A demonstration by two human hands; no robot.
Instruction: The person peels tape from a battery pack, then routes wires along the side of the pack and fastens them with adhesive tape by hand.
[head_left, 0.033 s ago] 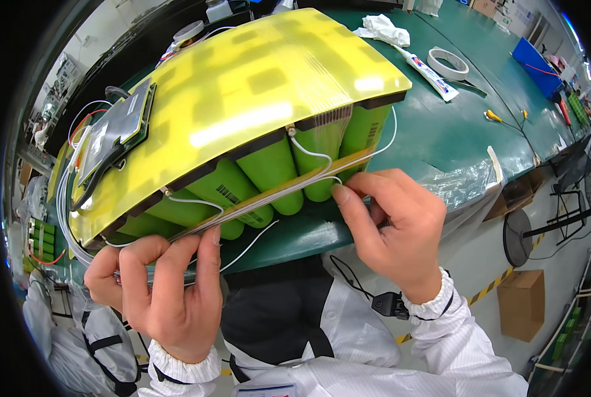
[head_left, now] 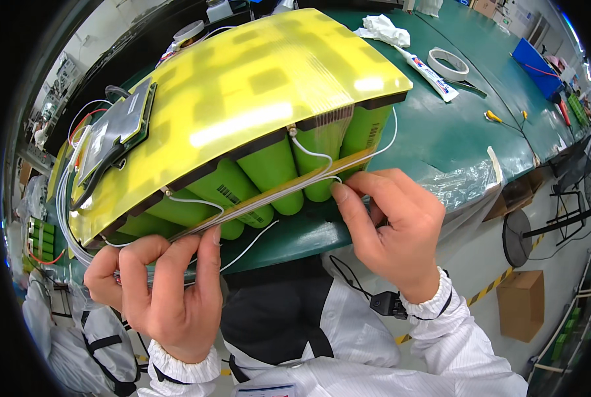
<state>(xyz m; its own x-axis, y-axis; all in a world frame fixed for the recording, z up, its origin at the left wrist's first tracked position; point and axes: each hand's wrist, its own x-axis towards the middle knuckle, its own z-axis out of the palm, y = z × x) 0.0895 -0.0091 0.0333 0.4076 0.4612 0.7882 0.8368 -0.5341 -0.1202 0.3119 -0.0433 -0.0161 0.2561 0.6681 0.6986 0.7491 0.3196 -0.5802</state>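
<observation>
A long green workbench (head_left: 454, 126) carries a large battery pack of green cylindrical cells under a glossy yellow sheet (head_left: 242, 112), lying at its near edge. A grey circuit board (head_left: 113, 129) sits on the pack's left end. The left hand (head_left: 166, 291) is closed around a thin yellow strip with white wires (head_left: 269, 195) along the cells; the right hand (head_left: 394, 228) pinches that strip's other end. A roll of tape (head_left: 449, 64) lies well apart
</observation>
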